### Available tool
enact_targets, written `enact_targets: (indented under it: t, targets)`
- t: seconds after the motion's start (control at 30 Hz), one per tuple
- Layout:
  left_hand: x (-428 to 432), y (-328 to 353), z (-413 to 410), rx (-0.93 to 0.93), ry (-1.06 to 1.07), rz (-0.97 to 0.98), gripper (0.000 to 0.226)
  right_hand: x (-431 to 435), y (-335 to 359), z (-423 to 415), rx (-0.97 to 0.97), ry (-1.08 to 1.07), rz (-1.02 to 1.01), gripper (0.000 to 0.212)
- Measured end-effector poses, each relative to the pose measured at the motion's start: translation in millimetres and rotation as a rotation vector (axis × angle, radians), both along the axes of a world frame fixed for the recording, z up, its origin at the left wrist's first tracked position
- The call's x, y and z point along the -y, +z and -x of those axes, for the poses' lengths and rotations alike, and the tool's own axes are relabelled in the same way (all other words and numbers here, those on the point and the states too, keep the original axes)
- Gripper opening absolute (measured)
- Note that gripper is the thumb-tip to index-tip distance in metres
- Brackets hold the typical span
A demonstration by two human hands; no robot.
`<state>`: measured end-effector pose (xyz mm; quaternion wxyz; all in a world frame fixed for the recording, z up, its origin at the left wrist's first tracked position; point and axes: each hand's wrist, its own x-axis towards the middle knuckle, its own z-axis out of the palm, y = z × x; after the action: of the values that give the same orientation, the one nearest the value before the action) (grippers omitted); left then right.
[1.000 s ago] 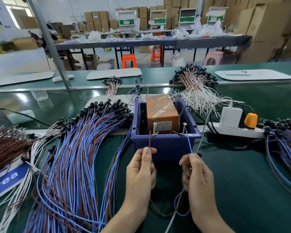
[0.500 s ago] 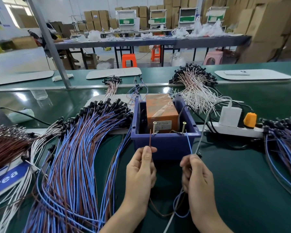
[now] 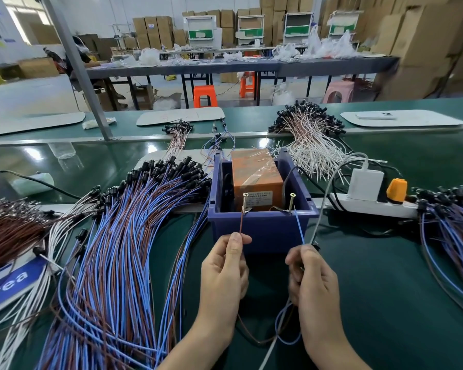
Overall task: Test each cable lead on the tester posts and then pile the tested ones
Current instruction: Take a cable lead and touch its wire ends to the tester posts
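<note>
Green worktop (image 3: 385,289), cartons (image 3: 425,44) behind — blue bin (image 3: 262,228) at twelve o'clock. The left hand (image 3: 222,276) clamps its grip on the brown lead (image 3: 241,221); the right hand (image 3: 310,281), on the blue lead (image 3: 299,225).

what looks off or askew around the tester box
The left post and right post are plain screws at the front of the blue bin, and the orange box behind is wrapped in wrinkled clear tape, so it looks improvised. Nothing seems spilled.

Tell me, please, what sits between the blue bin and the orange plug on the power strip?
A white charger on the power strip stands between blue bin and orange plug, per the head view.
</note>
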<state>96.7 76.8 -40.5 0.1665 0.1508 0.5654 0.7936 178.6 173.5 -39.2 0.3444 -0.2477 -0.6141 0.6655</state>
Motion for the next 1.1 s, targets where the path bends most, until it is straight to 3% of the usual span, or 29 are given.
enact_targets:
  t: [1.1]
  targets:
    - [0.5, 6.2, -2.2, 0.002, 0.001, 0.02, 0.029, 3.3, 2.8, 0.6, 0.036, 0.014, -0.004, 0.047]
